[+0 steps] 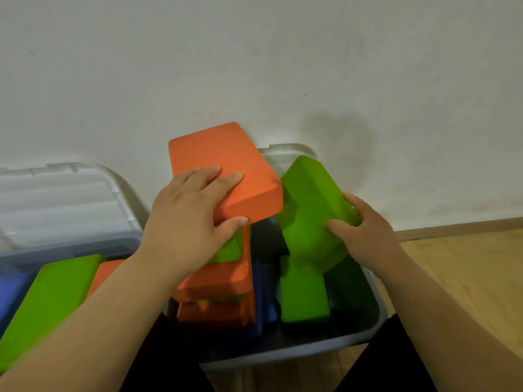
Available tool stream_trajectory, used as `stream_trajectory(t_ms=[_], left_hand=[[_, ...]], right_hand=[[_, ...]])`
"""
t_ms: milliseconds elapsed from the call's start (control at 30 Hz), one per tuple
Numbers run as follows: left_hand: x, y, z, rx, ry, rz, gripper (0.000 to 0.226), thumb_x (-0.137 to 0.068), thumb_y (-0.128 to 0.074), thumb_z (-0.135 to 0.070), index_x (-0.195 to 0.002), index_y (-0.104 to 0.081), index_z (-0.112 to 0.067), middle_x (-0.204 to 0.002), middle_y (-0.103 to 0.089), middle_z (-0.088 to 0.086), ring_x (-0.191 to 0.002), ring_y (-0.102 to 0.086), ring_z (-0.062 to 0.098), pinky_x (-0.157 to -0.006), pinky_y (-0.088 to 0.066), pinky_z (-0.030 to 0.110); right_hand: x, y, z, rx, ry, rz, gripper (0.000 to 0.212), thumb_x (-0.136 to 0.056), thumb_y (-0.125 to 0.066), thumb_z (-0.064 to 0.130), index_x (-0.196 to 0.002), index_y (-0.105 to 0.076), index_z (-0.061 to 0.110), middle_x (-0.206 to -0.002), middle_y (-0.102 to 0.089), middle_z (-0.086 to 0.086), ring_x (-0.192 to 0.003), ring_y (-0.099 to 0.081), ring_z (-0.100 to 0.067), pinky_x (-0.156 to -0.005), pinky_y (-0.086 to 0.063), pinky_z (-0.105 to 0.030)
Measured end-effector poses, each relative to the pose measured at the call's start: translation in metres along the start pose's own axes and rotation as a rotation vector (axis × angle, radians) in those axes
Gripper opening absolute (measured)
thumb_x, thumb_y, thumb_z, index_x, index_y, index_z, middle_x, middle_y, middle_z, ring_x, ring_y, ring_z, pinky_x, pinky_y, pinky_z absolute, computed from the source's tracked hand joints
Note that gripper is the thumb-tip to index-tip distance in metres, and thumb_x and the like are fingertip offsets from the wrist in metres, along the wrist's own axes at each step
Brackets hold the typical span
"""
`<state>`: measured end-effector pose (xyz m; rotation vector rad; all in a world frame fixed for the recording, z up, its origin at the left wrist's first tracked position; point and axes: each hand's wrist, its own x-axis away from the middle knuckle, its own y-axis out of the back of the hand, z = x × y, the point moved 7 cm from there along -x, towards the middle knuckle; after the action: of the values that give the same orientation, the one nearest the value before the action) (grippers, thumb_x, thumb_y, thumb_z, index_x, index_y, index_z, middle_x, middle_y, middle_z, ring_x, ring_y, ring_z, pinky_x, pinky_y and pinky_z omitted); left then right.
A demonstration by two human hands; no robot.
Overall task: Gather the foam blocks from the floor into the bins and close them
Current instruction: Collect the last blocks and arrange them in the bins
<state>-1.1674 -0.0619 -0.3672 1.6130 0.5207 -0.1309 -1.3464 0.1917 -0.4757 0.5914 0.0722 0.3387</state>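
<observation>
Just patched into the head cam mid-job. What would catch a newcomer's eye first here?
The big orange block at centre, gripped by the left hand, and the tilted green block in the right hand beside it, both above the grey bin. That bin holds orange, green and blue blocks; a second bin at the left, lid open, holds more.

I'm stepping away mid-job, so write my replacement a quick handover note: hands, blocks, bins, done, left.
Left hand grips the orange block; right hand grips the green block, both over the front bin.
Done: front bin and left bin already hold blocks.
Left: lower these two in, look for strays off-camera, close both open bins.
</observation>
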Motion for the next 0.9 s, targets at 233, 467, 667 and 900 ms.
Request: stream_trajectory(t_ms=[233,467,667,900], left_hand=[[0.005,-0.004,-0.006,0.016,-0.002,-0.003,0.077,-0.081,-0.049,-0.073,-0.149,-0.048,-0.038,-0.152,-0.05,0.003,-0.141,-0.043,0.033,-0.115,-0.036,0.055],[0.007,-0.001,0.001,0.021,0.017,-0.009,0.076,-0.082,-0.055,-0.07,-0.151,-0.046,-0.039,-0.154,-0.048,0.001,-0.143,-0.04,0.032,-0.119,-0.031,0.049],[0.009,0.002,0.006,0.042,0.035,-0.026,0.075,-0.082,-0.059,-0.067,-0.15,-0.048,-0.037,-0.154,-0.048,0.001,-0.142,-0.039,0.032,-0.119,-0.028,0.046],[0.011,0.003,0.002,0.044,0.021,-0.04,0.072,-0.087,-0.061,-0.067,-0.151,-0.048,-0.036,-0.154,-0.049,0.003,-0.142,-0.04,0.033,-0.12,-0.027,0.047]], right_hand=[[-0.002,-0.059,-0.09,0.627,-0.219,0.282,0.082,-0.09,-0.06,0.052,-0.161,-0.026,0.026,-0.147,-0.051,-0.019,-0.136,-0.047,-0.036,-0.103,-0.047,-0.042],[-0.014,-0.098,-0.095,0.748,-0.175,0.371,0.063,-0.094,-0.055,0.044,-0.15,-0.04,0.018,-0.129,-0.064,-0.013,-0.116,-0.06,-0.034,-0.095,-0.05,-0.044],[-0.007,-0.108,-0.122,0.682,-0.229,0.48,0.081,-0.095,-0.055,0.049,-0.163,-0.02,0.021,-0.131,-0.062,-0.011,-0.106,-0.062,-0.029,-0.087,-0.054,-0.042],[-0.001,-0.103,-0.125,0.66,-0.212,0.524,0.086,-0.095,-0.06,0.05,-0.164,-0.016,0.025,-0.144,-0.055,-0.012,-0.111,-0.062,-0.028,-0.093,-0.054,-0.04]])
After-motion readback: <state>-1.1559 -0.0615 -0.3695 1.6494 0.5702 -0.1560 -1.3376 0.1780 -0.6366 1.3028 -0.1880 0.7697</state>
